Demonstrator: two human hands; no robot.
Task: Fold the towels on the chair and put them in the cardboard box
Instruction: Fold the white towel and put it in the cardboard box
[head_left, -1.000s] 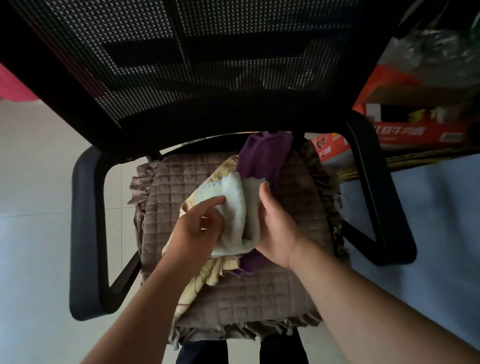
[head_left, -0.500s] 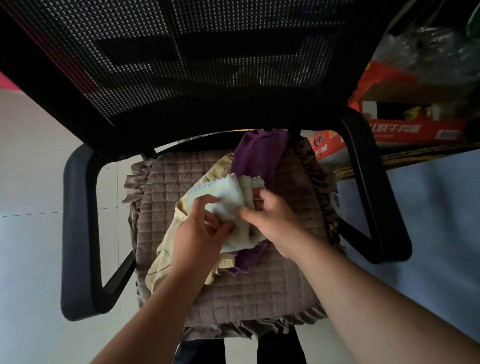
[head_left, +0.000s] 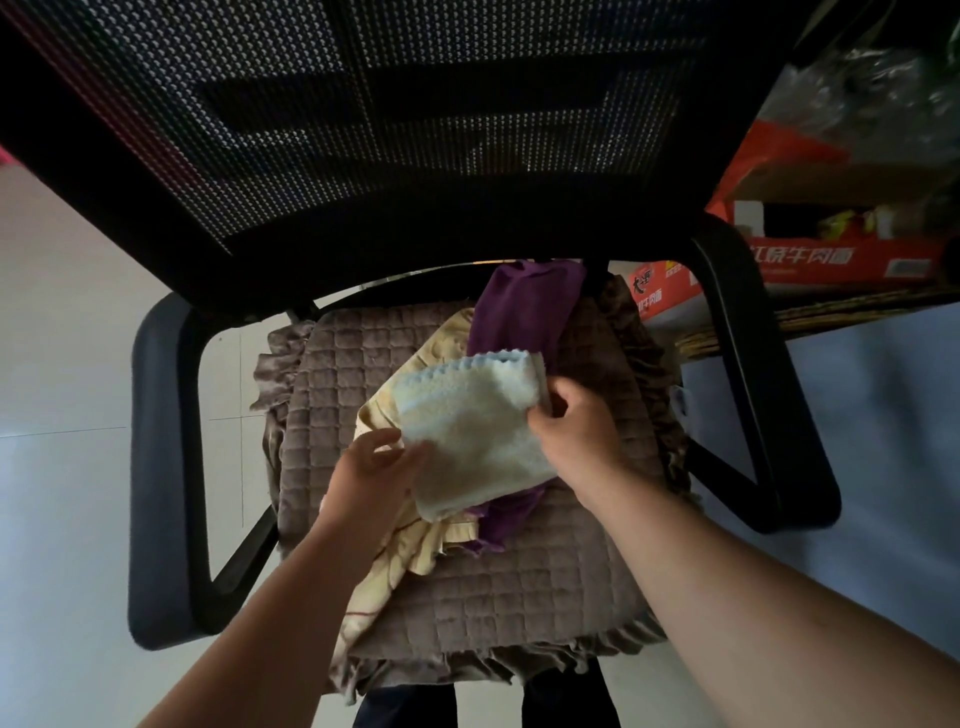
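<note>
A pale blue towel (head_left: 470, 431) is spread flat over the seat of a black mesh office chair (head_left: 332, 156). My left hand (head_left: 371, 478) pinches its near left edge. My right hand (head_left: 576, 436) grips its right edge. Under it lie a purple towel (head_left: 524, 312) reaching toward the backrest and a cream yellow towel (head_left: 395, 566) trailing to the seat's front. The seat carries a brown quilted cushion (head_left: 540, 587). A red cardboard box (head_left: 810, 254) stands on the floor behind the right armrest.
Black armrests flank the seat on the left (head_left: 156, 467) and right (head_left: 763, 395). Clear plastic bags (head_left: 878, 88) lie above the red box. Pale tiled floor (head_left: 62, 364) spreads to the left, greyer floor (head_left: 883, 415) to the right.
The pale blue towel was bunched between my hands a second ago. It is now opened out flat, my hands having moved apart to its left and right edges.
</note>
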